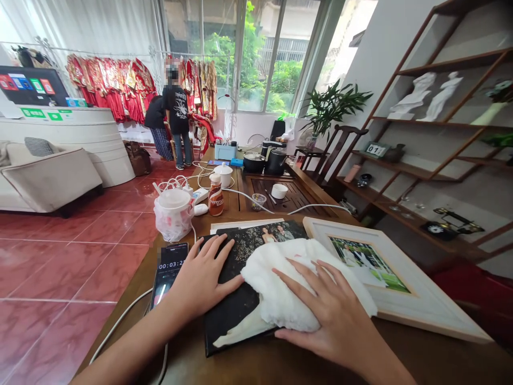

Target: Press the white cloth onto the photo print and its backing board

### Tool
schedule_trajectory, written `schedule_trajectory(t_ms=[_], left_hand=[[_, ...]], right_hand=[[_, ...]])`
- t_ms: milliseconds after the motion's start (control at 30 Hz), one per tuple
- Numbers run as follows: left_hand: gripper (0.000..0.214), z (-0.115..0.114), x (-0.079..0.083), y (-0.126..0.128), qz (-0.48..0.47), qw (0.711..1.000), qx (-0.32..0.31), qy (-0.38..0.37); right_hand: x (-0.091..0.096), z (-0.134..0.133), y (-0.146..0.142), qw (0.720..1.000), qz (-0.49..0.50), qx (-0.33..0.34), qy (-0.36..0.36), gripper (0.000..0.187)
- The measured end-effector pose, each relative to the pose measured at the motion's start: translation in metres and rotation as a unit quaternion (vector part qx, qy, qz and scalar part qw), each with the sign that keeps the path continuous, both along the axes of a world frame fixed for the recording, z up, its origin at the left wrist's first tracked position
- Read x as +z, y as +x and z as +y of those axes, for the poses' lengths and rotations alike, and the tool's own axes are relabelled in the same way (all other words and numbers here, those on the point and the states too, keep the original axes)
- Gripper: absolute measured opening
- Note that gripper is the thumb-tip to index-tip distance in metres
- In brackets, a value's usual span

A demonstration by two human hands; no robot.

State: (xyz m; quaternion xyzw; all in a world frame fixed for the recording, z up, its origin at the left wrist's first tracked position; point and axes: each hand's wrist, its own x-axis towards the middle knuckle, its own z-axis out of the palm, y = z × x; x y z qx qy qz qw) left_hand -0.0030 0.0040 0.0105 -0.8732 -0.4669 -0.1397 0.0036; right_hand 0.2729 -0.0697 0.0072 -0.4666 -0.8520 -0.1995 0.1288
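Desk (248, 363), near edge, ctr: photo board (230, 315) lies flat. Cloth (280, 289) lies on board, R half. L hand (200, 278) flat on board's L part; R hand (324, 315) flat on cloth.

L of board, touching its edge: phone (170, 264). R of board, just beside: framed picture (417, 305), flat on desk.

Behind phone: bagged cup (173, 214). R of it: bottle (216, 195); lidded cup (223, 175) behind bottle.

Behind board: tea tray (288, 198) w/ bowl (279, 191) on it; kettle (276, 160) at tray's far end.

R of desk: shelf unit (441, 133). L of desk, on floor: sofa (48, 176). Far behind: clothes rack (108, 85), person (176, 117) in front of it.
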Motion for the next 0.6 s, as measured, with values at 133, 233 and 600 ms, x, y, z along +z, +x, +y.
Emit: schedule_trajectory(t_ms=[133,233,600], left_hand=[[0.079,0.008,-0.005,-0.007,0.002,1.000,0.023,0.002],[0.068,0.008,-0.005,-0.010,0.000,0.999,0.045,0.006],[0.041,0.007,0.003,-0.009,0.002,0.996,0.082,0.015]], right_hand=[[0.003,0.007,0.005,1.000,0.003,0.007,-0.015,0.088],[0.006,0.013,0.009,0.999,0.005,0.020,-0.035,0.087],[0.006,0.031,0.033,0.999,0.028,0.018,-0.039,0.081]])
